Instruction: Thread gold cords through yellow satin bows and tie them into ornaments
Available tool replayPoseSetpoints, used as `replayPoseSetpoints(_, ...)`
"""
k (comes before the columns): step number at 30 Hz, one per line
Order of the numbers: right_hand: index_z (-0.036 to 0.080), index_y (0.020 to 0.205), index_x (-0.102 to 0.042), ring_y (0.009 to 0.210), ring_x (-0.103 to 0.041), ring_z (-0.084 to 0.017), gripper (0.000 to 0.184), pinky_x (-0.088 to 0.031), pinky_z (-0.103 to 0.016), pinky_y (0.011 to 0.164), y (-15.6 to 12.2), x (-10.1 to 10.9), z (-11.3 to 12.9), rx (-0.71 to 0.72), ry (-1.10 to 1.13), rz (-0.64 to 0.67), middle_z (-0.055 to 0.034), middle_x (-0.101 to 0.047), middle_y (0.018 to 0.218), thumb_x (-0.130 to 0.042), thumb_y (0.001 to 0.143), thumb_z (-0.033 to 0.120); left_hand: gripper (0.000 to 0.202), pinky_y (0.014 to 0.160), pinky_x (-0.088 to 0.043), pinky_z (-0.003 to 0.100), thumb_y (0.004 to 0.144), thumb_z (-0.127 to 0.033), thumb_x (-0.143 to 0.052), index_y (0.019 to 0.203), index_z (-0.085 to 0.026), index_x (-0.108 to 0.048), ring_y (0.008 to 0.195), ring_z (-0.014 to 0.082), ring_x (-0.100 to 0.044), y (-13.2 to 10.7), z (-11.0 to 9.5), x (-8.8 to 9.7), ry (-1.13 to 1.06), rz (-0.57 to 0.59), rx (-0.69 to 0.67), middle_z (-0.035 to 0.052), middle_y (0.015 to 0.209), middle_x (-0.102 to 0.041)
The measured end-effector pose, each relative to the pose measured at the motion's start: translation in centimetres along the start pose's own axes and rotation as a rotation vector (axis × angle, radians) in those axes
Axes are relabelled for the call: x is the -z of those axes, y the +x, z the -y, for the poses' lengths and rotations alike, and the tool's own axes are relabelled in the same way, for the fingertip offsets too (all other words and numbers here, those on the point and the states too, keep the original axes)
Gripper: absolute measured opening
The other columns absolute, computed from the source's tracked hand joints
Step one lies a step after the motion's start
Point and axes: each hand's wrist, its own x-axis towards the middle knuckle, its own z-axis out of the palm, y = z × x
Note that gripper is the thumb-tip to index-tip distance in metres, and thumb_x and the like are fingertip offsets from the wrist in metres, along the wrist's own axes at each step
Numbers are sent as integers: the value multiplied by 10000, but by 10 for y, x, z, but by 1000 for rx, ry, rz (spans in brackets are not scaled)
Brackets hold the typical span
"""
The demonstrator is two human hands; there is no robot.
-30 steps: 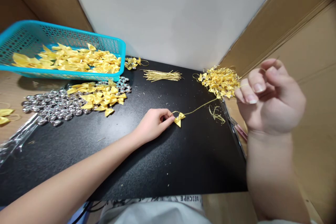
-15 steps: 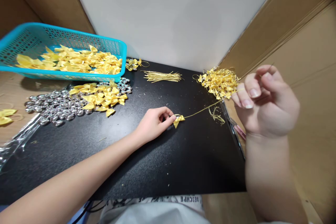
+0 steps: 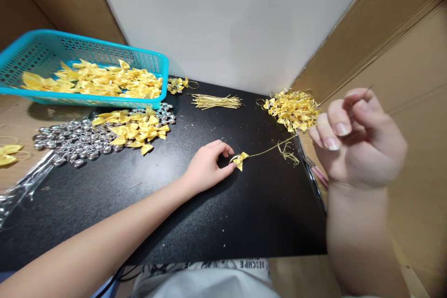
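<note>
My left hand rests on the black mat, fingertips pinching a small yellow ribbon bow. A thin gold cord runs taut from the bow up to my right hand, which is raised at the right and closed, pinching the cord's other end between thumb and fingers. Just behind the cord lies a heap of finished yellow bows with gold loops.
A tilted turquoise basket holds several yellow bows at the back left. In front of it lie loose yellow bows and a pile of silver beads. A bundle of gold cords lies at the back. Cardboard walls enclose both sides.
My left hand with the bow has shifted slightly right and its fingers have loosened a little. My right hand has risen slightly, keeping the cord taut.
</note>
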Motion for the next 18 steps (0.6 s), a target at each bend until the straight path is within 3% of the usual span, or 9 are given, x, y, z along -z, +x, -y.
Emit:
replayPoseSetpoints(4, 244, 756, -665, 339, -343, -80, 23, -289, -242, 337, -1, -3, -1, -16, 27, 23, 65, -414, 484, -687, 758, 253, 19, 705, -419, 283, 826, -184, -552, 844, -186, -544, 817, 164, -549, -2, -6, -2, 85, -146, -153, 32, 857, -590)
replayPoseSetpoints(8, 247, 757, -672, 330, -362, -86, 34, -302, -238, 337, -4, -6, 2, -23, 23, 35, 63, -420, 478, -702, 756, 262, 158, 695, -427, 266, 885, -154, -462, 762, -191, -554, 744, 134, -560, -10, -10, -5, 95, -44, -258, 23, 790, -602)
replayPoseSetpoints(11, 256, 761, -675, 311, -349, -82, 25, -295, -228, 319, -11, -9, 5, -31, 30, 50, 64, -427, 469, -697, 763, 269, 85, 593, -440, 216, 883, -190, -497, 841, -192, -571, 611, 87, -547, -18, -15, -9, -30, 77, -219, 7, 796, -601)
replayPoseSetpoints(18, 235, 802, -665, 308, -381, -74, 38, -298, -204, 289, -29, -20, 6, -54, 98, 152, 56, -474, 482, -629, 813, 237, 233, 558, -496, 221, 829, -170, -596, 1061, -179, -574, 519, 41, -545, -16, -20, -14, -212, 58, -7, 68, 1106, -620)
